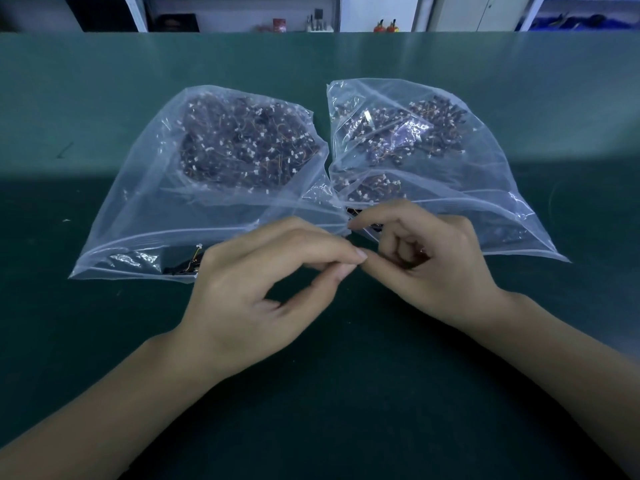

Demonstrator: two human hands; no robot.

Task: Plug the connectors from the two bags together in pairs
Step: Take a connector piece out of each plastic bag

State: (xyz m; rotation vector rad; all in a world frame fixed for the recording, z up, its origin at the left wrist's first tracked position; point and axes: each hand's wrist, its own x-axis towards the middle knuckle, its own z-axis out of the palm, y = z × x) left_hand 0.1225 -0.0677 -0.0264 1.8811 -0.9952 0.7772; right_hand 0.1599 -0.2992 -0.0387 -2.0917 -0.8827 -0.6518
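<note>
Here, left hand point(256, 282) and right hand point(426, 258) meet fingertip to fingertip just in front of the two bags' mouths, fingers curled in pinches; what they pinch is too small to tell. Left bag point(145, 188) & right bag point(485, 174) of connectors lie touching, behind hands. Green table point(346, 393) bare nearer than the bags.

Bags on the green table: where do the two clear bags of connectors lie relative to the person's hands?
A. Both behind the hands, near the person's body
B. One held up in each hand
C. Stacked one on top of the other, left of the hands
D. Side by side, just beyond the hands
D: the left bag and right bag lie flat side by side on the table, beyond the left hand and right hand.
</note>
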